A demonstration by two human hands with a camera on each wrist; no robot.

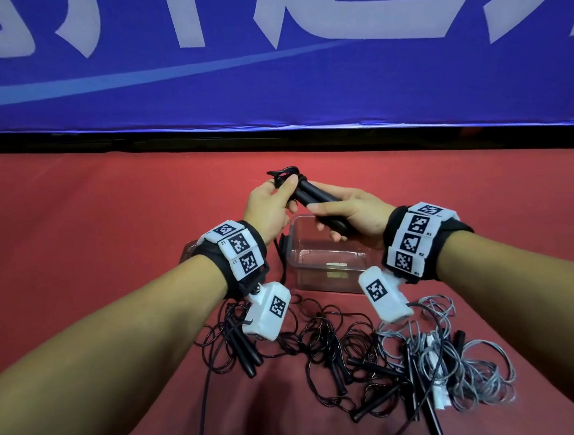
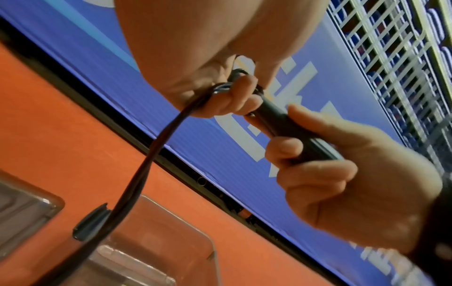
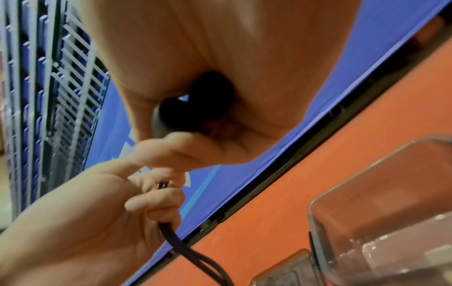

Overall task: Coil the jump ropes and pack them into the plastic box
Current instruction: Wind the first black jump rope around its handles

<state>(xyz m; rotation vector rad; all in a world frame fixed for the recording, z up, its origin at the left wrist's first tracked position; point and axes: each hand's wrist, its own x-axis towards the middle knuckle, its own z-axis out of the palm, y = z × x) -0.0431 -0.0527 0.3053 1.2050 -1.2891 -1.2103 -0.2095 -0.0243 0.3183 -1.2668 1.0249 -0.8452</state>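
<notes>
Two bare hands hold a black jump rope (image 1: 305, 190) in the air above a red cloth-covered counter (image 1: 72, 217), just past the far rim of the plastic box (image 1: 330, 265). The rope's two smooth, matte black handles lie side by side as a pair of slim cylinders. The right hand (image 1: 351, 217) has its fingers curled round the near ends of the handles. The left hand (image 1: 267, 205) grips the far ends, fingers and thumb closed over thin glossy cord bunched there; a doubled strand of that cord hangs down from the left fist toward the counter. The box is clear, rectangular, with rounded corners, and stands open below the hands; only a pale label shows through its base. Nearer the viewer, a tangle of loose ropes (image 1: 358, 359) sprawls on the cloth: black cords with black stick handles on the left and middle, grey wiry loops on the right. How many ropes lie there cannot be told. Both wrists wear black bands with white coded tags, which hide part of the tangle. A blue banner (image 1: 266, 64) with large white lettering, cut off at the top, runs along the far side.
</notes>
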